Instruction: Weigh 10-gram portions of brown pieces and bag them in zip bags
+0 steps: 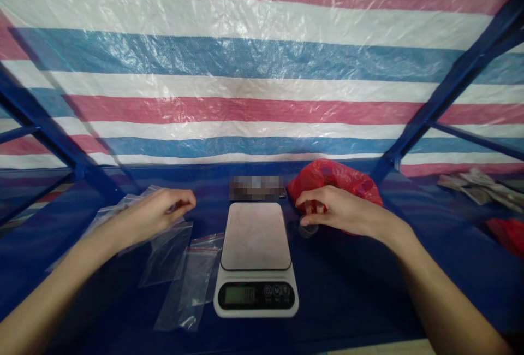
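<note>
A kitchen scale (256, 237) with a pale weighing plate lies between my hands; its display seems to read 0.0. My left hand (166, 210) hovers over clear zip bags (167, 251), its fingers curled in near the thumb and nothing visible in them. To the right of the scale, my right hand (331, 207) has thumb and fingers closed at a small clear round cup (308, 229), low over the blue surface. Behind that hand sits a red plastic bag (347, 177), partly covered by it; its contents are not clear.
Behind the scale is a dark blurred-out object (256, 188). Blue metal posts (442, 93) slant up at both sides before a striped plastic sheet (254, 60). Crumpled plastic packets (481, 188) and another red item (507, 235) lie at far right.
</note>
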`<action>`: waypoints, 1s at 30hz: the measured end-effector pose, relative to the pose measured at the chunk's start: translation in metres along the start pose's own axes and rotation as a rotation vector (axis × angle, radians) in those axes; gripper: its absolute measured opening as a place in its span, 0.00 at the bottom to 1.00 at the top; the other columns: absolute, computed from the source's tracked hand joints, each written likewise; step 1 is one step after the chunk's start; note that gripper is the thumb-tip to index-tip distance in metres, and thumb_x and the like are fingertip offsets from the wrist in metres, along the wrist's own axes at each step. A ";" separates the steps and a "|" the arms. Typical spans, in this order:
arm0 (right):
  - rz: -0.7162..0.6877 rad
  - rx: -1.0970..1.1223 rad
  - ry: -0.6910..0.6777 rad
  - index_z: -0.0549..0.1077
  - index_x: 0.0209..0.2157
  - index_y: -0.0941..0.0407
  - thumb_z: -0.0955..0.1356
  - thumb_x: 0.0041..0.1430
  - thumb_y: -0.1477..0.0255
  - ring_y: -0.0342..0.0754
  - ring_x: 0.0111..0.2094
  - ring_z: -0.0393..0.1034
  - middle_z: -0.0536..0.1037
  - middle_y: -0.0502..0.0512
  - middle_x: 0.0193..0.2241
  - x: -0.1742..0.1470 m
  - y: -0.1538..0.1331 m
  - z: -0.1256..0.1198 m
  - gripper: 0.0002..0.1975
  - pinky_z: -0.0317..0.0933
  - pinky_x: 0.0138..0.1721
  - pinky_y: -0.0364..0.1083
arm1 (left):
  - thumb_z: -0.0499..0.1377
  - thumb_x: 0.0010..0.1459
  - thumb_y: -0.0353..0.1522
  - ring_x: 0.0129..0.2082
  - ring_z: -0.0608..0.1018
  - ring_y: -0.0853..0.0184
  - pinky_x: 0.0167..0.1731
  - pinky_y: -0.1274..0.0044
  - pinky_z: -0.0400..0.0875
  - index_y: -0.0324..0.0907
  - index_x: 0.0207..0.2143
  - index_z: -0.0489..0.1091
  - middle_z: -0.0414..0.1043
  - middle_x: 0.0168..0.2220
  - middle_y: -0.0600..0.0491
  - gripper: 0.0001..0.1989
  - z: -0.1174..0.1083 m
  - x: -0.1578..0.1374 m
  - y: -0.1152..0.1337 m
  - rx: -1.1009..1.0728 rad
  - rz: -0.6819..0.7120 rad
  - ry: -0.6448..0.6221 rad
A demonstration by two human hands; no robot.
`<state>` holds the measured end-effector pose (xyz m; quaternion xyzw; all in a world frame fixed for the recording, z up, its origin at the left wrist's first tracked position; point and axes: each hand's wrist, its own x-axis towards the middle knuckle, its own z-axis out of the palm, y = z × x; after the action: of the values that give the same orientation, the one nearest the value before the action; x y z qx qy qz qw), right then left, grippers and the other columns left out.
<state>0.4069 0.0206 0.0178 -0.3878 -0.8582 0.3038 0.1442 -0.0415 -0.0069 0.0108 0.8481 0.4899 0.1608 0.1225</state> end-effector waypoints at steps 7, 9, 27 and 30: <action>0.017 0.005 -0.080 0.82 0.35 0.53 0.74 0.63 0.71 0.45 0.27 0.72 0.80 0.48 0.27 0.002 0.002 0.002 0.02 0.60 0.28 0.41 | 0.56 0.68 0.42 0.23 0.70 0.69 0.25 0.80 0.64 0.42 0.38 0.76 0.72 0.25 0.57 0.15 0.015 0.047 0.014 -0.147 -0.031 0.225; -0.040 -0.030 -0.075 0.81 0.34 0.53 0.72 0.65 0.74 0.45 0.28 0.73 0.81 0.49 0.29 0.006 0.004 0.005 0.04 0.61 0.31 0.42 | 0.56 0.68 0.41 0.21 0.67 0.71 0.24 0.81 0.61 0.42 0.41 0.76 0.66 0.21 0.60 0.14 0.025 0.049 0.015 -0.114 -0.036 0.301; -0.119 -0.161 0.462 0.80 0.34 0.54 0.68 0.71 0.64 0.49 0.32 0.74 0.82 0.54 0.31 0.005 -0.019 -0.004 0.13 0.66 0.36 0.47 | 0.57 0.68 0.38 0.16 0.65 0.75 0.23 0.82 0.59 0.44 0.43 0.79 0.61 0.19 0.62 0.12 0.054 0.023 0.023 0.052 0.049 0.489; 0.030 -0.063 0.656 0.75 0.25 0.55 0.71 0.63 0.66 0.45 0.23 0.66 0.75 0.50 0.21 -0.001 0.006 -0.020 0.13 0.59 0.26 0.45 | 0.57 0.68 0.38 0.16 0.64 0.75 0.22 0.82 0.59 0.43 0.42 0.78 0.59 0.19 0.63 0.12 0.056 0.024 0.027 0.030 0.063 0.488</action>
<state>0.4206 0.0311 0.0298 -0.4820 -0.7691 0.1380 0.3964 0.0130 -0.0024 -0.0269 0.8007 0.4806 0.3573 -0.0171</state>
